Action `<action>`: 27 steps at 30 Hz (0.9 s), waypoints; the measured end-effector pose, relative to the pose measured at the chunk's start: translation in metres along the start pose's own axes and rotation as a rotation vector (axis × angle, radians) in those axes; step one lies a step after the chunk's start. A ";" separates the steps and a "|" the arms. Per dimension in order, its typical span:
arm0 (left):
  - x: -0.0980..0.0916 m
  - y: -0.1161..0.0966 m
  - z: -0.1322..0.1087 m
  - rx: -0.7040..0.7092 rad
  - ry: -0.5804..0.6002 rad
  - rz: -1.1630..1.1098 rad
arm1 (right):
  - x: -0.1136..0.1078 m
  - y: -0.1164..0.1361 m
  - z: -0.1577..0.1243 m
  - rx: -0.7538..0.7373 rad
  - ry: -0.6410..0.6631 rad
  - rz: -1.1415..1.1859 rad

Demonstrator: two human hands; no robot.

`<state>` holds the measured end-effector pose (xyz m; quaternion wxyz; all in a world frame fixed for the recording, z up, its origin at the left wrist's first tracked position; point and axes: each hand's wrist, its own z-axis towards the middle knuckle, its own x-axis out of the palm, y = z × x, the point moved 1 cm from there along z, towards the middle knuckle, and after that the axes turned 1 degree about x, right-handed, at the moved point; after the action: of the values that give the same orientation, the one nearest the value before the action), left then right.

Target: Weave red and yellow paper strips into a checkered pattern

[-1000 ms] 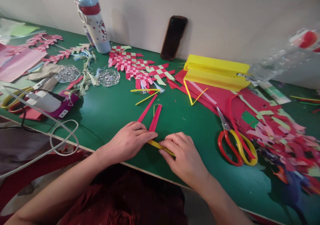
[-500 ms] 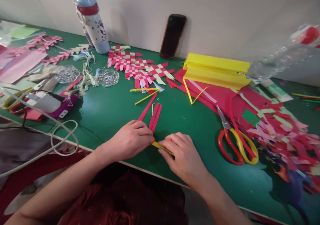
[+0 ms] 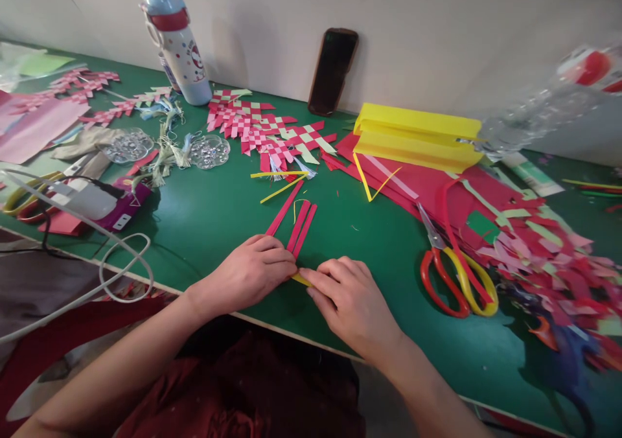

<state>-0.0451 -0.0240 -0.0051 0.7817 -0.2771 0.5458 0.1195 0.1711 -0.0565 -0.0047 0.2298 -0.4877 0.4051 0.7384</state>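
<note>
My left hand (image 3: 253,271) is closed near the table's front edge, its fingers pressed down on red paper strips (image 3: 302,225) that stick out past them towards the wall. Another red strip (image 3: 286,206) slants out from behind the knuckles. From under the left fingertips comes a short piece of yellow paper strip (image 3: 302,280), lying across the lower end of the red ones. My right hand (image 3: 347,295) has its thumb and fingers closed at the outer end of this yellow strip. How the strips cross under the fingers is hidden.
Scissors (image 3: 444,282) lie to the right, beside a heap of paper scraps (image 3: 549,250). Red sheets and folded yellow paper (image 3: 418,137) lie behind them. Woven paper pieces (image 3: 262,127), a phone (image 3: 334,69) and a bottle (image 3: 182,52) are along the wall; a white cable (image 3: 111,256) loops at left.
My right fingers have slid left along the yellow strip, closer to my left hand, so less yellow shows. The front ends of the red strips have spread slightly apart. The left hand stays put.
</note>
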 end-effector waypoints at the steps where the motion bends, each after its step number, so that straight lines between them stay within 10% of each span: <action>1: 0.001 0.000 0.000 -0.014 -0.007 -0.015 | -0.001 0.000 0.000 -0.009 0.005 -0.002; 13: 0.007 0.007 -0.004 -0.063 -0.027 -0.061 | -0.005 -0.001 0.005 -0.083 0.106 -0.097; 19: 0.001 -0.017 -0.023 -0.008 -0.192 0.112 | -0.007 -0.001 0.006 -0.083 0.123 -0.085; 27: 0.019 -0.041 -0.039 -0.108 -0.083 0.230 | -0.006 -0.001 0.007 -0.065 0.134 -0.063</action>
<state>-0.0490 -0.0816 -0.0202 0.7687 -0.2492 0.5339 0.2488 0.1707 -0.0493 0.0013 0.2091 -0.5558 0.3798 0.7093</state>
